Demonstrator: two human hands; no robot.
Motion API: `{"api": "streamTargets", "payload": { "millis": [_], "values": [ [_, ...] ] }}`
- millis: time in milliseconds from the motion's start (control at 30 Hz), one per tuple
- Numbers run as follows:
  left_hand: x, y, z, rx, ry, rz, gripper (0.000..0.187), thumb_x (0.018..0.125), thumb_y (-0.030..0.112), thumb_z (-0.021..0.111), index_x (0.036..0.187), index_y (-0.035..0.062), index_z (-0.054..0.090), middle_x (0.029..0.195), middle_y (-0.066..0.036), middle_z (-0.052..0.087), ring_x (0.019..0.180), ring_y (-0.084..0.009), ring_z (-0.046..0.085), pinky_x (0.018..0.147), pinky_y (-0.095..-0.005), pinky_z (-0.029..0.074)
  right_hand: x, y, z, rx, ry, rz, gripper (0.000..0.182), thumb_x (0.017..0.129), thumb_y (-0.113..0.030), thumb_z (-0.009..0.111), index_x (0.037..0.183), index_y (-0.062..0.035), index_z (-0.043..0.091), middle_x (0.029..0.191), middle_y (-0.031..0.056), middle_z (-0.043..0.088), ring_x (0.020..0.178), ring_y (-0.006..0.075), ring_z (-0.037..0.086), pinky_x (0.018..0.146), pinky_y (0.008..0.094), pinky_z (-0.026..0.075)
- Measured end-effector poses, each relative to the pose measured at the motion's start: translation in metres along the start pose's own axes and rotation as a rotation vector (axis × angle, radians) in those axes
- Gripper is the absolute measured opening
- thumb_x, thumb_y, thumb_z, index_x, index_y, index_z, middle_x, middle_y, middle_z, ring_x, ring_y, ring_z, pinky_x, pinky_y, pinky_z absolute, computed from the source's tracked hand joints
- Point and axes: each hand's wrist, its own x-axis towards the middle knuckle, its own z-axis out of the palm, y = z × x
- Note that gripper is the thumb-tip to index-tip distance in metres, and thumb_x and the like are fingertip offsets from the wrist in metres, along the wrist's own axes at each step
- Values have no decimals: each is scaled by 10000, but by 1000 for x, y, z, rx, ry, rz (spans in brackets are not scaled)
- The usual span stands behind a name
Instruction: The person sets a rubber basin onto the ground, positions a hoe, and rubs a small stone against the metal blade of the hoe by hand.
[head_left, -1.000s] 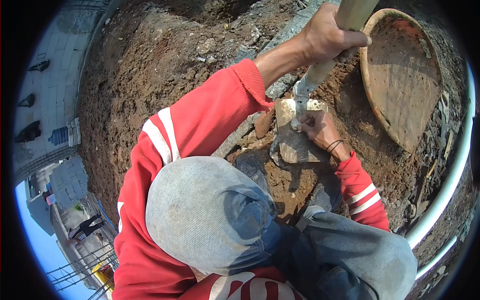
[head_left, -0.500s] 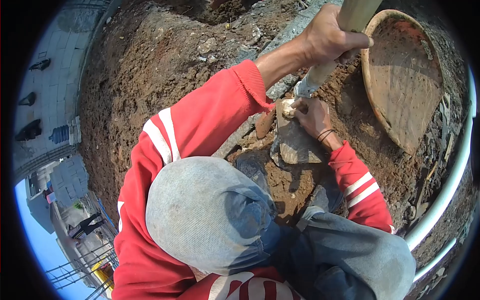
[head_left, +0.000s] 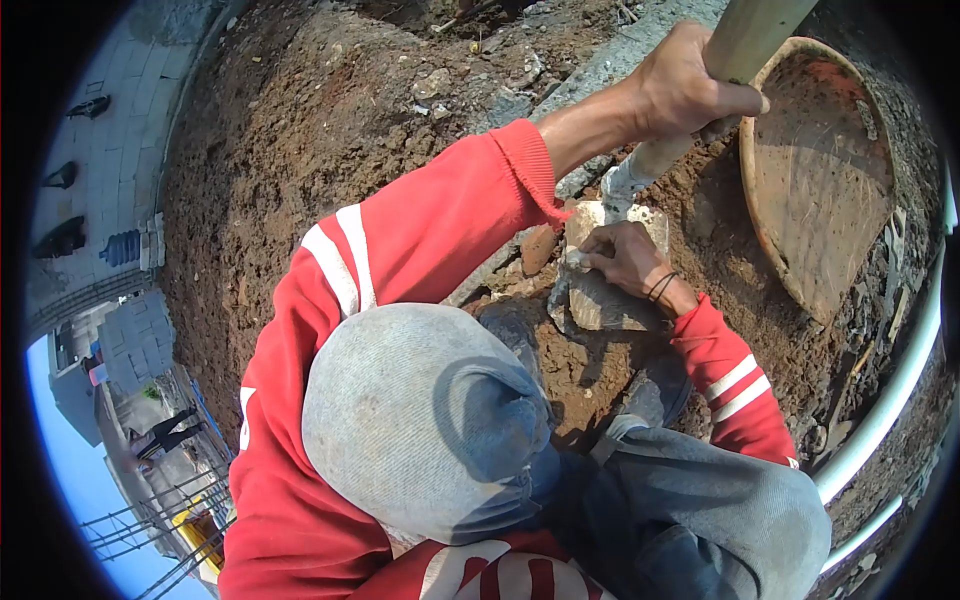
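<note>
My left hand (head_left: 690, 85) is wrapped around a thick beige pole (head_left: 760, 35), held at a slant. Its narrower, whitish lower end (head_left: 620, 188) comes down onto a flat stone block (head_left: 612, 302). Pale crumbs coat the block's upper part around that end. Over the block, my right hand (head_left: 630, 258) is closed, thumb and fingers pinching a small whitish lump (head_left: 577, 258) at the block's left edge. Part of the lump is hidden by the fingers. A dark band circles the right wrist.
A mud-stained shallow pan (head_left: 820, 180) leans on the soil at the right. White pipes (head_left: 880, 420) run along the right edge. Loose brown earth (head_left: 290, 130) spreads at left. A reddish stone (head_left: 538, 250) lies beside the block. Rebar (head_left: 130, 530) and a person (head_left: 165, 435) show far left.
My right hand has shifted down and slightly right, away from the pole's tip, uncovering pale material on the block. The pole and left hand appear slightly further right and lower.
</note>
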Motion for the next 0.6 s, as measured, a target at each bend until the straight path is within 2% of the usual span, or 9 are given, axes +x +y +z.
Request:
{"api": "streamTargets", "payload": {
  "millis": [67, 133, 233, 300, 333, 367, 433, 467, 600],
  "values": [
    [5, -8, -4, 9, -5, -24, 192, 800, 126, 778, 732, -10, 660, 625, -51, 626, 491, -122, 578, 476, -296, 461, 0, 0, 0, 32, -20, 27, 155, 850, -95, 733, 948, 25, 744, 802, 191, 730, 746, 267, 725, 704, 368, 548],
    [14, -24, -5, 170, 40, 141, 197, 786, 140, 784, 738, -16, 674, 621, -51, 627, 502, -124, 588, 487, -303, 468, 1, 5, 3, 51, -16, 65, 157, 854, -103, 739, 949, 22, 745, 774, 171, 725, 712, 238, 707, 684, 357, 538],
    [5, -25, 3, 171, 137, 34, 219, 782, 160, 794, 737, -19, 677, 624, -54, 632, 511, -128, 596, 490, -302, 474, -5, -4, 3, 76, -112, 67, 159, 858, -115, 747, 947, 17, 743, 763, 154, 725, 694, 211, 695, 670, 348, 528],
    [13, -13, -2, 110, 63, -24, 217, 782, 159, 793, 737, -19, 676, 628, -56, 635, 514, -128, 598, 491, -302, 475, -4, -10, -4, 28, -68, 0, 161, 865, -114, 743, 958, 16, 739, 778, 145, 731, 711, 214, 702, 675, 355, 532],
    [14, -2, -8, 52, 2, -91, 216, 782, 158, 792, 736, -19, 676, 631, -58, 637, 518, -128, 600, 491, -301, 476, 1, -6, -3, -15, 80, 1, 168, 865, -104, 739, 984, 12, 725, 797, 166, 723, 732, 284, 711, 682, 387, 539],
    [15, 8, -14, -7, -58, -162, 215, 783, 156, 791, 736, -19, 676, 635, -59, 639, 521, -127, 602, 492, -300, 477, 7, -4, 0, -18, 69, -3, 168, 865, -104, 739, 984, 12, 725, 797, 166, 723, 732, 284, 711, 682, 387, 539],
    [14, 20, -21, -125, -195, -310, 212, 783, 154, 789, 735, -18, 676, 641, -63, 644, 527, -127, 606, 493, -298, 478, 20, 0, 7, -259, 465, -243, 178, 858, -102, 743, 995, 0, 693, 843, 178, 712, 775, 368, 694, 687, 434, 537],
    [-1, 18, -12, -172, -67, -131, 201, 778, 148, 782, 742, -19, 676, 633, -63, 639, 523, -129, 608, 489, -300, 479, 27, 7, 13, -358, 524, -354, 183, 867, -122, 721, 1009, -27, 657, 874, 172, 685, 802, 409, 661, 693, 473, 535],
    [2, 2, -9, 122, 106, -6, 205, 761, 155, 782, 758, -21, 677, 638, -62, 640, 532, -130, 605, 501, -305, 479, 16, 2, 24, -444, 421, -405, 174, 892, -136, 678, 1036, -47, 638, 895, 146, 663, 819, 386, 662, 705, 478, 542]
  ]
}}
